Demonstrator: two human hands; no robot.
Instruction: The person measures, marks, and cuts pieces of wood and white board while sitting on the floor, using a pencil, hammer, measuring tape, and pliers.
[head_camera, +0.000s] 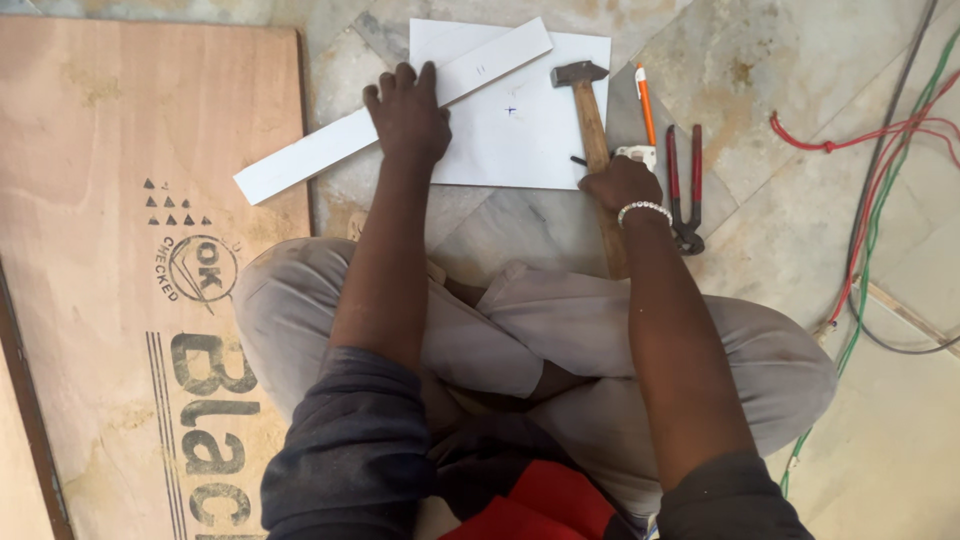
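Large brown plywood sheet (120, 250) lies beside the left arm. White paper sheet (520, 120) lies between the hands; the left hand (408, 115) presses flat, fingers spread, on a long white strip (390, 110). The right hand (622, 185) grasps a wooden-handled hammer (592, 120); red-handled pincers (684, 190) and an orange pen (646, 105) lie just beyond.

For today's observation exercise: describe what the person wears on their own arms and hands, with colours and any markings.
Both forearms are bare, with dark blue-grey sleeves pushed up to about the elbows. The right hand has a bracelet of small white beads round the wrist. The left hand shows no ring, watch or glove. No markings are visible on the sleeves.
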